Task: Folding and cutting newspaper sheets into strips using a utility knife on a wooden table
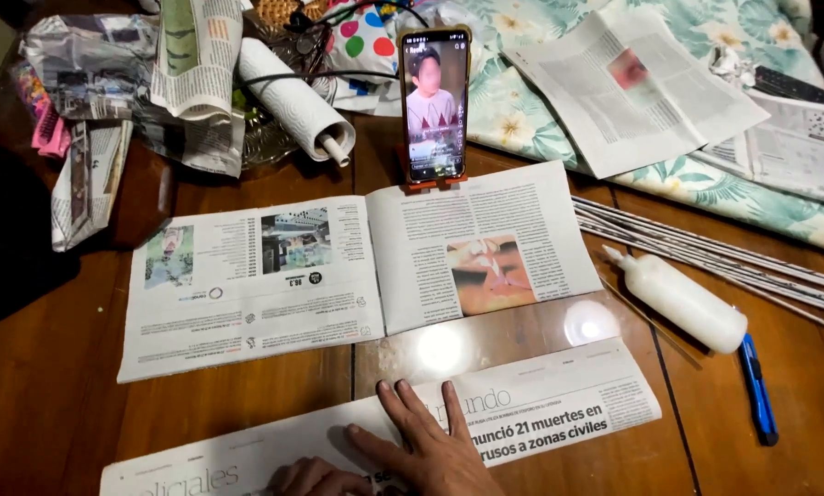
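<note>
- Wooden worktop (247, 174) strewn with newspaper pages, a phone (435, 103) propped upright, and a glue bottle (683, 303).
- Right hand (430, 450), fingers spread flat, presses the newspaper strip (541, 413), whose long axis runs left-right along the near edge.
- Left hand (306, 478), probably curled, rests on the same strip, just beside.

Both hands (421, 450) and the newspaper strip (541, 409) run off the bottom edge

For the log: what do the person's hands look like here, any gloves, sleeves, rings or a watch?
Both hands are bare. The right hand shows no glove and no ring on the fingers in view; its nails are short and unpainted. The left hand is mostly cut off by the bottom edge, only knuckles showing, ungloved. Wrists and forearms are out of view, so sleeves or a watch cannot be told.
</note>
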